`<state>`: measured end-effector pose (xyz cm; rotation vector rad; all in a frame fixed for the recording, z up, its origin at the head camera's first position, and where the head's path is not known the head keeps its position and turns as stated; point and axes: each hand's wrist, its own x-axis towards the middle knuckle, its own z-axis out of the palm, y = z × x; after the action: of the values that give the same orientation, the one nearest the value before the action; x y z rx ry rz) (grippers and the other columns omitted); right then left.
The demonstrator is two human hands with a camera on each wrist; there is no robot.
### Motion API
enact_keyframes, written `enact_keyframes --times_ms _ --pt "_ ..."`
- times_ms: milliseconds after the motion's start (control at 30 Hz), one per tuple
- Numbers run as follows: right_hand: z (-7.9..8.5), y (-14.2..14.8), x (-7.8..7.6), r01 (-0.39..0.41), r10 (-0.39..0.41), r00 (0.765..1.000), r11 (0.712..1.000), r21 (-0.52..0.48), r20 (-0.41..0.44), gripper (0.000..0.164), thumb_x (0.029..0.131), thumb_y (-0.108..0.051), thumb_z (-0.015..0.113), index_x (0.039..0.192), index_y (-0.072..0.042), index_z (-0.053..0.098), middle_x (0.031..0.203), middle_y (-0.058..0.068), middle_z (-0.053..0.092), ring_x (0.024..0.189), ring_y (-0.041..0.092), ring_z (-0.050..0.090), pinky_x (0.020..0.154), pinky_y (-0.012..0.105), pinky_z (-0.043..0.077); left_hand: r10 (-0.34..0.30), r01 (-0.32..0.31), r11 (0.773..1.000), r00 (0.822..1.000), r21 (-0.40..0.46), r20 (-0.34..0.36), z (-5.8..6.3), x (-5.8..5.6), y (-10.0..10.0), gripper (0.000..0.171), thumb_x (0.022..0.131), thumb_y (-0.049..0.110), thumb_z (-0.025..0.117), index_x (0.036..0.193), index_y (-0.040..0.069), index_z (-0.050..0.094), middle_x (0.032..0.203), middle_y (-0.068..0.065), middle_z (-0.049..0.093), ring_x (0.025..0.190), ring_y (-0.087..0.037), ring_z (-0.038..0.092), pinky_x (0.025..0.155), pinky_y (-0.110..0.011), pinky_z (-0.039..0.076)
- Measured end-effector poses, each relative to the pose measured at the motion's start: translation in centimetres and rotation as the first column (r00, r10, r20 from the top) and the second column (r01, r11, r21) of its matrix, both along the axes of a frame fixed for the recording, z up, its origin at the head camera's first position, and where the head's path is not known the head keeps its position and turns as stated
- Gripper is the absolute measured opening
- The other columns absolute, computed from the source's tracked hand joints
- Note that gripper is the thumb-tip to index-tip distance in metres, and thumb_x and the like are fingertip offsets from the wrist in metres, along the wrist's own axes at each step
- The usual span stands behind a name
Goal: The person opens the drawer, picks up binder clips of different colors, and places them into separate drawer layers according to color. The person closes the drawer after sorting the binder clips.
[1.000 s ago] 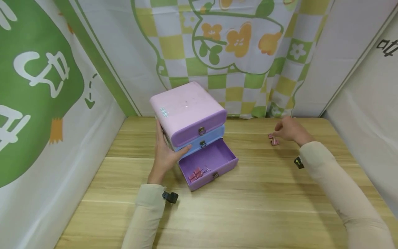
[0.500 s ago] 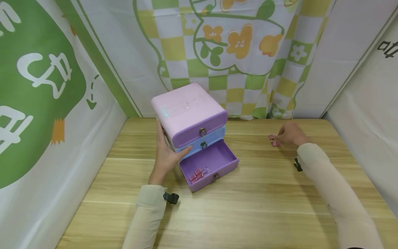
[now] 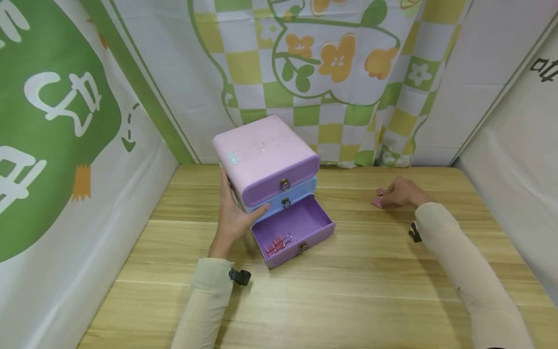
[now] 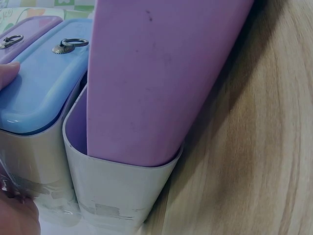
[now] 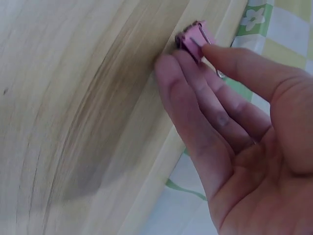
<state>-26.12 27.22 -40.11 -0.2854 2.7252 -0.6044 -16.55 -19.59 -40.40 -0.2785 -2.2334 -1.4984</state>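
Observation:
A small drawer cabinet (image 3: 266, 150) with a pink top stands on the table, its bottom purple drawer (image 3: 301, 218) pulled out. My left hand (image 3: 233, 220) grips the cabinet's left front corner, thumb over the blue middle drawer (image 3: 301, 191) and fingers along the side. Pink binder clips (image 3: 275, 245) lie in the open drawer's front left corner. At the right, my right hand (image 3: 404, 192) pinches a pink binder clip (image 5: 194, 41) between thumb and fingertips, low over the table. Another pink clip (image 3: 381, 191) lies close beside those fingertips.
The wooden table (image 3: 357, 291) reaches to a checked, flowered curtain (image 3: 331, 116) behind the cabinet. White printed sheets hang at both sides. A black wrist mount (image 3: 240, 277) is on the left cuff, and another (image 3: 415, 232) on the right.
My right hand has come down to the clips and shifted one slightly left and nearer. My left hand keeps its hold on the cabinet, and the drawer stays out.

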Motion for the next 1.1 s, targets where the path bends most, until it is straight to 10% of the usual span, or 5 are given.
enact_keyframes --times_ms 200,433,700,967,1100 --pt "0.4 -1.4 0.4 0.075 -0.020 0.966 0.976 -0.202 0.260 0.031 0.099 -0.020 0.074 0.109 0.009 0.078 0.112 0.018 0.079 0.088 0.021 0.081 0.084 0.035 0.068 -0.005 0.006 1.000 1.000 0.021 -0.019 -1.1 -0.8 -0.5 0.146 0.068 0.013 0.098 0.170 0.011 -0.006 0.180 -0.008 0.002 0.166 -0.030 0.008 0.136 -0.059 0.010" --pt "1.0 -2.2 0.0 0.016 -0.008 0.996 0.997 -0.077 0.091 0.027 0.093 -0.024 0.077 0.088 0.002 0.080 0.084 0.013 0.082 0.069 0.010 0.072 0.077 0.021 0.056 0.001 -0.002 1.000 0.999 -0.005 -0.050 -2.8 -1.9 -1.2 0.149 0.067 0.023 0.101 0.171 0.023 -0.007 0.180 0.001 0.003 0.166 -0.024 0.011 0.136 -0.056 0.014" --pt "0.2 -1.7 -0.3 0.081 -0.026 0.982 0.954 -0.287 0.189 0.028 0.098 -0.007 0.069 0.114 0.016 0.073 0.098 0.022 0.081 0.076 0.012 0.077 0.073 0.020 0.064 -0.014 0.014 1.000 0.998 0.006 -0.060 -2.7 -1.8 -1.1 0.150 0.067 0.026 0.102 0.171 0.028 -0.007 0.179 0.004 0.005 0.165 -0.022 0.014 0.136 -0.056 0.016" --pt "-1.2 -1.8 -0.1 0.311 -0.003 0.877 0.765 -0.564 0.480 0.046 0.104 -0.005 0.063 0.141 0.021 0.053 0.109 0.015 0.080 0.093 0.016 0.080 0.091 0.026 0.065 -0.006 0.005 1.000 0.999 -0.017 -0.047 -2.6 -2.0 -1.1 0.149 0.068 0.032 0.100 0.170 0.032 -0.009 0.179 0.009 0.001 0.166 -0.020 0.009 0.136 -0.056 0.014" --pt "-1.1 -3.0 0.1 0.331 0.059 0.846 0.720 -0.610 0.529 0.052 0.106 -0.008 0.062 0.147 0.019 0.046 0.112 0.011 0.080 0.098 0.015 0.079 0.095 0.024 0.063 -0.006 0.005 1.000 0.999 -0.022 -0.052 -2.6 -2.0 -1.1 0.150 0.068 0.031 0.101 0.170 0.029 -0.009 0.179 0.008 0.001 0.166 -0.021 0.010 0.136 -0.055 0.014"
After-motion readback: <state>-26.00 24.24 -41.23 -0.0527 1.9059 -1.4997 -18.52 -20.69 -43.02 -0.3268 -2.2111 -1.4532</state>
